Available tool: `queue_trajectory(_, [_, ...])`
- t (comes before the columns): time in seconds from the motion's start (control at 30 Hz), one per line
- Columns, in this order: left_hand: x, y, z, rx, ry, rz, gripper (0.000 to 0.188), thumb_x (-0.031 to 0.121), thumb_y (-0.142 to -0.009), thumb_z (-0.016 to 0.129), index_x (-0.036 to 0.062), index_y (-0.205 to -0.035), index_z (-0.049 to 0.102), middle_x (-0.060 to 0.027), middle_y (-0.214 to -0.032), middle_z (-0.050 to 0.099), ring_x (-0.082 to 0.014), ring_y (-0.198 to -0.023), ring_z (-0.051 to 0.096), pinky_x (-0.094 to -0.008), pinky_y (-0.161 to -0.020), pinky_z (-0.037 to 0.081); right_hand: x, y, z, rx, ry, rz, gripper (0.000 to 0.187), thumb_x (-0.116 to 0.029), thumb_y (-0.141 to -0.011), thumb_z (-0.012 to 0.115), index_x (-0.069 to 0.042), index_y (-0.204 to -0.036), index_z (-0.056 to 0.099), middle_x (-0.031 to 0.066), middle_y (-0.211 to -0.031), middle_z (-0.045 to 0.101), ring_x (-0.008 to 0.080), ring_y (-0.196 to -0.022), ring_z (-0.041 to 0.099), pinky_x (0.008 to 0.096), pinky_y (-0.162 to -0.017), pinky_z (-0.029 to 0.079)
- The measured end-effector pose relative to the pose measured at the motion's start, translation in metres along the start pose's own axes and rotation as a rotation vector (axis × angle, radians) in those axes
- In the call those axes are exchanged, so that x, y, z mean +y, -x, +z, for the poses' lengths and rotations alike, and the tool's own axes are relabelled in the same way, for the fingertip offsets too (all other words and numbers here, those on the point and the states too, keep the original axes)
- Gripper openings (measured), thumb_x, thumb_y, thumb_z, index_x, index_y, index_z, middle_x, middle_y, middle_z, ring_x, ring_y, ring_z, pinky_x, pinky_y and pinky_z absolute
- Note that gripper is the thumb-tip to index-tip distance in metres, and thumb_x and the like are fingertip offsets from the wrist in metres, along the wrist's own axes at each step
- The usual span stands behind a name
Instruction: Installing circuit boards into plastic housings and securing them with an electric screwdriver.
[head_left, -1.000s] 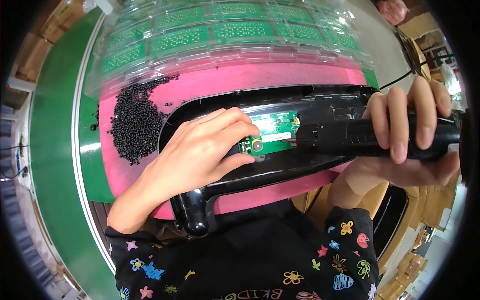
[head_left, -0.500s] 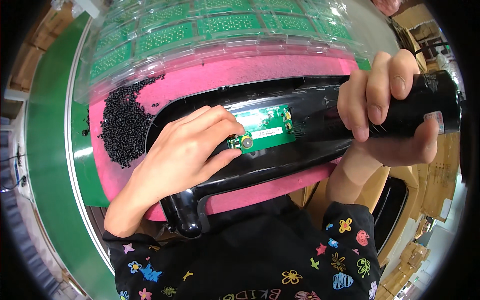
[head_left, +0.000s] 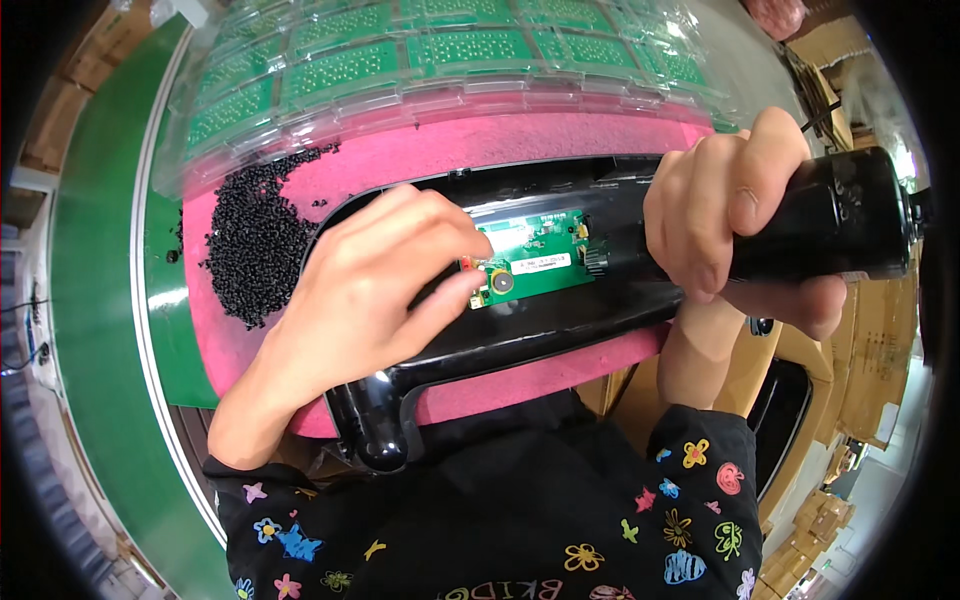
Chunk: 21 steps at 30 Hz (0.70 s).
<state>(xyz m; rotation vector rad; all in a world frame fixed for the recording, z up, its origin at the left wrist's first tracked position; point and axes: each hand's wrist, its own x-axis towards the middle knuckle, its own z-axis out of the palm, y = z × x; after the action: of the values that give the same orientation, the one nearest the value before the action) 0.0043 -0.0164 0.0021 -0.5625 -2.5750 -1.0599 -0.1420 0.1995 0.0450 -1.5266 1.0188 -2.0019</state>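
A green circuit board (head_left: pixel 555 245) lies inside a long black plastic housing (head_left: pixel 560 322), which has a short rounded arm at its near left. My left hand (head_left: pixel 365 290) reaches over the housing's left part, with thumb and fingertips closed around the board's left end beside a small round part. In my right hand (head_left: pixel 715 210) is a black cylindrical electric screwdriver (head_left: pixel 850 215), held nearly level over the housing's right end. My fingers wrap its front part, and its tip is hard to make out against the black plastic.
Under the housing is a pink mat (head_left: pixel 540 138). A heap of small black screws (head_left: pixel 250 250) lies on its left side. Clear plastic trays (head_left: pixel 400 95) with several green boards stand at the back. Cardboard boxes (head_left: pixel 860 370) are on the right; a green surface (head_left: pixel 100 330) runs along the left.
My right hand has moved left with the screwdriver, closer to the board. My left hand stays at the board's left end, its fingertips slightly shifted.
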Motion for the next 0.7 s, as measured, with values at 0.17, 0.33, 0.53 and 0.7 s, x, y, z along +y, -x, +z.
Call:
queue_trajectory(0.17, [-0.006,-0.005,-0.015,0.197,-0.308,-0.023,0.025,0.001,-0.079,0.069,0.0005,-0.104,0.066,-0.0134,-0.103,0.064,-0.0324,-0.102,0.060,-0.0409,-0.091,0.047,0.002,0.001,-0.009,-0.098,-0.111,-0.003,0.054,-0.047,-0.079,0.079,-0.007,-0.098,0.048,0.0027,-0.070,0.059,0.0090,-0.048,0.055,0.0187,-0.042,0.043])
queue_trajectory(0.33, [-0.012,0.003,-0.016,0.052,-0.286,-0.212,0.028,0.004,-0.083,0.068,-0.0017,-0.110,0.064,-0.0157,-0.100,0.064,-0.0331,-0.096,0.062,-0.0390,-0.086,0.049,-0.008,0.004,-0.001,0.336,-0.167,0.100,0.045,-0.043,-0.091,0.064,-0.005,-0.106,0.046,0.0038,-0.082,0.055,0.0099,-0.051,0.047,0.0241,-0.052,0.041])
queue_trajectory(0.53, [-0.013,-0.001,-0.015,-0.141,-0.221,-0.258,0.016,0.013,-0.085,0.068,-0.0003,-0.092,0.064,-0.0152,-0.085,0.061,-0.0344,-0.081,0.064,-0.0413,-0.070,0.050,-0.011,0.013,-0.037,1.120,-0.363,0.132,0.025,-0.016,-0.091,0.067,-0.002,-0.105,0.051,0.0079,-0.095,0.054,0.0214,-0.093,0.053,0.0484,-0.096,0.046])
queue_trajectory(0.7, [-0.009,0.004,-0.014,-0.214,-0.246,-0.273,0.021,0.020,-0.089,0.065,-0.0005,-0.093,0.062,-0.0170,-0.085,0.061,-0.0383,-0.083,0.062,-0.0471,-0.069,0.049,-0.020,0.026,-0.010,1.140,-0.175,0.041,0.035,-0.018,-0.090,0.066,-0.003,-0.116,0.048,0.0060,-0.116,0.050,0.0180,-0.110,0.046,0.0503,-0.106,0.034])
